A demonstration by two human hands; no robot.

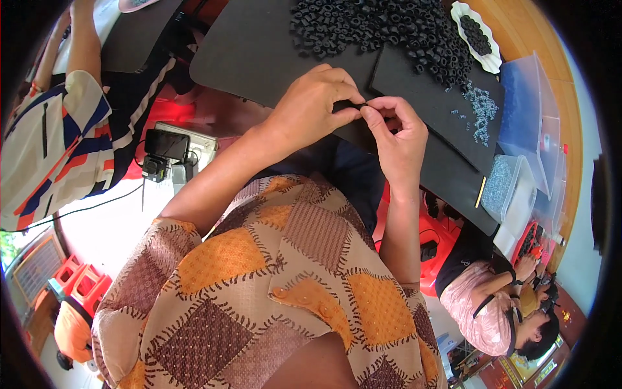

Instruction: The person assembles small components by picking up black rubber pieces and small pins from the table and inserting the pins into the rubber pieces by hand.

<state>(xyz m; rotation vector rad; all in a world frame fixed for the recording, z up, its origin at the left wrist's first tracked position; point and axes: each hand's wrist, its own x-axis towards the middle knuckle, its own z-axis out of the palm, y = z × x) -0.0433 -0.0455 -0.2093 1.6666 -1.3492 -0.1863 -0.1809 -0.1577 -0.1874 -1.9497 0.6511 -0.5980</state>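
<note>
My left hand (308, 107) and my right hand (398, 133) meet fingertip to fingertip above the near edge of the dark table. Thumb and forefinger of each pinch a small black part (361, 105), mostly covered by the fingers. Just beyond them lies a large heap of small black ring-shaped parts (389, 29). To the right of my hands, a flat black board (431, 104) carries part of that heap. Small, pale, coiled springs (481, 110) are scattered over its right side.
A white scalloped dish (491, 59) holds black parts at the far right. Nearer stand a clear plastic box (534, 123) and a tub of springs (502, 185), beside a thin yellow strip (480, 192). Co-workers (483, 292) sit at right and left. Electronic devices (167, 146) rest left of my forearm.
</note>
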